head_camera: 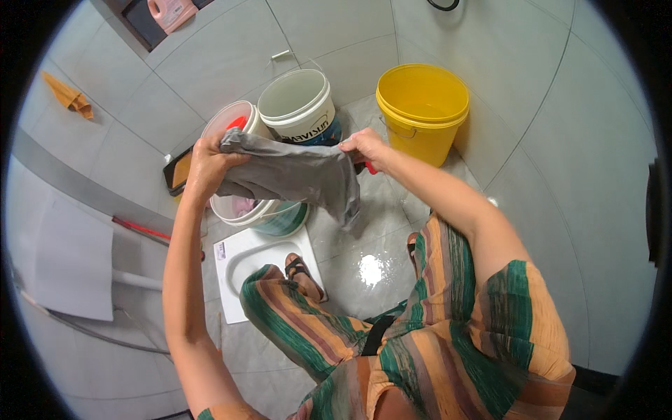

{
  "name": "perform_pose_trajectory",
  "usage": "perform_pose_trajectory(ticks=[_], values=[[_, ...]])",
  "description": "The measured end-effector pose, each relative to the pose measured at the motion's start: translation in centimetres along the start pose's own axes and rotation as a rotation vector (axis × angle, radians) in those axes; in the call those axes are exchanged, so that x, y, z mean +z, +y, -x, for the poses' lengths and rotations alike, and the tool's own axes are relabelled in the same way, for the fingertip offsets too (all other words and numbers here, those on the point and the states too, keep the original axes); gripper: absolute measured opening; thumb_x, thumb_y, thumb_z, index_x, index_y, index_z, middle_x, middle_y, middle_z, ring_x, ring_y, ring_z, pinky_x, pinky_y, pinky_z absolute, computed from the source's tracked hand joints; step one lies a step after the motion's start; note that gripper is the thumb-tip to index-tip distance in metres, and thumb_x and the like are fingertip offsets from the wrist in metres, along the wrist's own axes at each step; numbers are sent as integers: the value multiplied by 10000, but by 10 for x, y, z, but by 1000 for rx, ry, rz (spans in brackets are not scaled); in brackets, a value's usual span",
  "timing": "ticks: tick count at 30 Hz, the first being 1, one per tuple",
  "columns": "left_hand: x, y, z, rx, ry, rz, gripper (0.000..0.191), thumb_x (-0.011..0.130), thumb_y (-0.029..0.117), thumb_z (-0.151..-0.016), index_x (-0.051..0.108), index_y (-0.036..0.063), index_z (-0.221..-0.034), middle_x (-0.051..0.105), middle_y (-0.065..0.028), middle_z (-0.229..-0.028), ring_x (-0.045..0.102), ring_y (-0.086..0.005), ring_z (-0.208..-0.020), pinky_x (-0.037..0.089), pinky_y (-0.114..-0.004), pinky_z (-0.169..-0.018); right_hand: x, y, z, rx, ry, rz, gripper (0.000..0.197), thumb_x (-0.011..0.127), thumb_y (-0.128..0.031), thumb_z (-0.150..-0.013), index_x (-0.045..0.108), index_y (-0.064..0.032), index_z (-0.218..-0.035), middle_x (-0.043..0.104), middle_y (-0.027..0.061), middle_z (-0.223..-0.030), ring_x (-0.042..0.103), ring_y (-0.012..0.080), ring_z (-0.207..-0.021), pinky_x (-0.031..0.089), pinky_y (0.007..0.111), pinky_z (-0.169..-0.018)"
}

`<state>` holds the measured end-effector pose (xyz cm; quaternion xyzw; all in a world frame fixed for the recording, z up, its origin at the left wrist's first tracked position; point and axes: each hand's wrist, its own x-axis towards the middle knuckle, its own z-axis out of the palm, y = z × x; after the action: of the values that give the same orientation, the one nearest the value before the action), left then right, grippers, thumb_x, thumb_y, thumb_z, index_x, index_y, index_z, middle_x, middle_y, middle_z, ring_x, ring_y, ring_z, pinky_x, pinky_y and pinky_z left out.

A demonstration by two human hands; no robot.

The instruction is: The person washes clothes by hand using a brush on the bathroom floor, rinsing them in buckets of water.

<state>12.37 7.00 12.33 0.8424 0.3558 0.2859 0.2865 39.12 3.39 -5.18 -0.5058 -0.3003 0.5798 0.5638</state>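
A grey garment or cloth (294, 170), dark and wet-looking, is stretched between my two hands in the air. My left hand (210, 163) grips its bunched upper left corner. At the upper right, my right hand (367, 145) pinches the edge between thumb and fingers, and the right end of the fabric hangs down. Beneath the cloth stands a white bucket (281, 219) with a green lower part, holding pinkish fabric; the cloth covers part of its rim. A small red object (371, 168) shows just below my right hand, mostly hidden.
Behind the cloth stand a white bucket (226, 115) with something red inside and a printed white bucket (299, 115). A yellow bucket (425, 131) is to the right, against the wall. A white ceramic squat pan (226, 294) lies by my foot. The tiled floor (362, 236) looks wet.
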Motion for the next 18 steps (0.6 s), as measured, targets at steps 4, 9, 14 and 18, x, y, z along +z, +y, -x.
perform_pose_trajectory(ticks=[4,9,14,18], values=[[-1,16,-3,-111,-93,27,323,658,-41,-611,605,-24,-930,630,-41,-773,554,-103,-701,460,-245,-680,10,22,16,54,127,-7,187,613,-7,-702,580,12,-885,585,117,-691,556,173,-583,447,291,-564],[-7,1,3,-34,-141,10,330,650,-47,-616,603,-15,-941,626,-27,-764,557,-96,-703,455,-229,-677,17,32,35,-71,147,119,272,650,-9,-651,607,-15,-920,600,87,-707,579,164,-699,456,300,-611],[-3,-21,3,-18,-170,96,282,655,-50,-622,607,-10,-897,622,-21,-769,555,-100,-721,449,-237,-688,4,34,42,-275,-113,896,224,673,-140,-616,638,-35,-811,611,102,-698,587,184,-671,445,317,-618],[23,-56,-22,25,-195,71,279,669,-36,-612,599,-19,-882,621,-40,-760,559,-116,-729,438,-245,-698,-13,25,33,-283,-58,1250,212,618,-219,-649,637,-54,-780,608,154,-738,591,280,-728,449,367,-650]])
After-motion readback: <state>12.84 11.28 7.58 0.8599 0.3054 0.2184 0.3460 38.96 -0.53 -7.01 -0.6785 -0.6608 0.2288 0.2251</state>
